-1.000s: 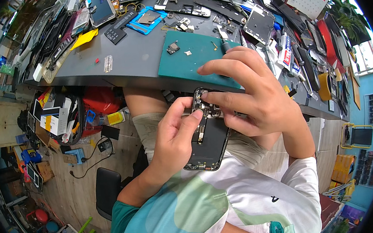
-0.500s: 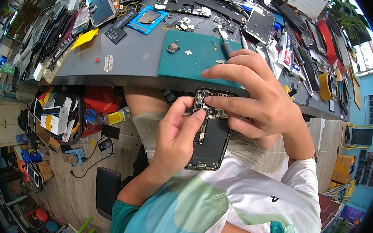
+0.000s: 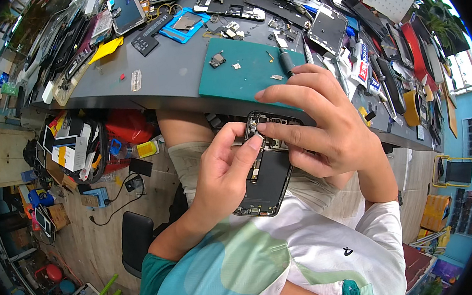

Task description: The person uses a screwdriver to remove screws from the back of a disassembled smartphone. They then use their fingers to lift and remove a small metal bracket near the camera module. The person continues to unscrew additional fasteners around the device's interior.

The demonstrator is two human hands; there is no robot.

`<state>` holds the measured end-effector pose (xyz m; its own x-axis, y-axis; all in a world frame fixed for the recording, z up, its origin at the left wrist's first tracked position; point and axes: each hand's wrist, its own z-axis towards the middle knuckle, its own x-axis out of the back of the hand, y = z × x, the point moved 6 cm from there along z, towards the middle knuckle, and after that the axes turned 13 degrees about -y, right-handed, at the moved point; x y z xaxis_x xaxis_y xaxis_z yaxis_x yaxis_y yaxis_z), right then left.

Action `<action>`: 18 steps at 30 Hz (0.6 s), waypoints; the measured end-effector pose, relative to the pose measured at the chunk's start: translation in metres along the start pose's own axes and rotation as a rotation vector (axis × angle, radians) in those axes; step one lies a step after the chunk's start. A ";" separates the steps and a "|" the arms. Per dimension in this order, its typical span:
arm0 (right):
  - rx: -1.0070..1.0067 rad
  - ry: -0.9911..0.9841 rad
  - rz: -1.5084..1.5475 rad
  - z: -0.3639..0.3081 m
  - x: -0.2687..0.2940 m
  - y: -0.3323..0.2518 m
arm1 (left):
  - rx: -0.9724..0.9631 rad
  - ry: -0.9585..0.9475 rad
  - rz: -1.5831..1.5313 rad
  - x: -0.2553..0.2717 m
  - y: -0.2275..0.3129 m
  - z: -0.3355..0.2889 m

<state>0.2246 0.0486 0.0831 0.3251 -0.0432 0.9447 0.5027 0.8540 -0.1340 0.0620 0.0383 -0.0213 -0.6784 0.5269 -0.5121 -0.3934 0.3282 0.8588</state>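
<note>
An opened smartphone, its inner boards and black battery showing, is held over my lap just in front of the desk edge. My left hand grips it along its left side, with the thumb on the parts near the top. The index fingertip of my right hand presses on the phone's upper inside, next to my left thumb. Its thumb and lower fingers are bent around the right edge, while the other fingers stick out over the green mat. What lies right under the fingertips is hidden.
On the mat lie a small dark part, small bits and a dark-handled tool. Phone parts crowd the desk behind, near a blue frame and a loose black battery. A filled bin stands at left below the desk.
Almost nothing differs. My left thumb has shifted slightly up and right on the phone, and the view has moved a touch. Both hands keep their hold.
</note>
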 end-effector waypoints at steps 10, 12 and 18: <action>-0.016 -0.005 0.016 -0.001 -0.001 0.000 | -0.016 0.017 0.034 0.001 -0.003 0.001; -0.015 -0.005 0.018 -0.001 -0.002 0.000 | -0.026 0.021 0.036 0.001 -0.003 0.002; -0.009 -0.005 0.024 -0.001 -0.001 0.000 | -0.047 0.018 0.032 0.000 -0.003 0.001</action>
<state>0.2254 0.0476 0.0822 0.3335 -0.0202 0.9425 0.5023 0.8499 -0.1595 0.0642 0.0381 -0.0241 -0.7023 0.5219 -0.4842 -0.3994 0.2742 0.8748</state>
